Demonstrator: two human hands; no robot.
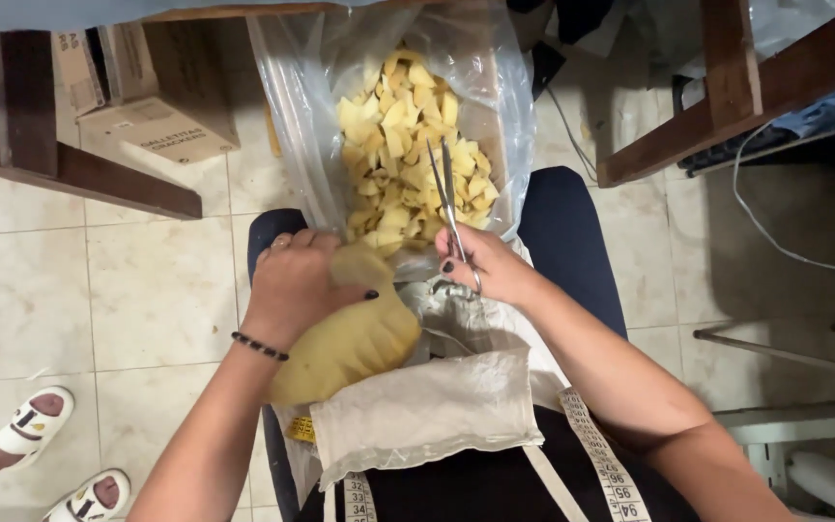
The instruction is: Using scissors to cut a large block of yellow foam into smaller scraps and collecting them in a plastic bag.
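Gripping yellow foam [345, 343] in the left hand [294, 280], the right hand [485, 266] clasps nearly closed scissors [448, 198], whose points could tear the bag [292, 106].

A left hand [294, 282] gripped yellow foam [355, 343] on the lap; the right hand [487, 266] held scissors [447, 198] — blades nearly shut — over a clear bag [292, 116] of foam pieces [413, 155].

Brown cardboard box [147, 106] on floor upper left, clear plastic bag [292, 116] top centre
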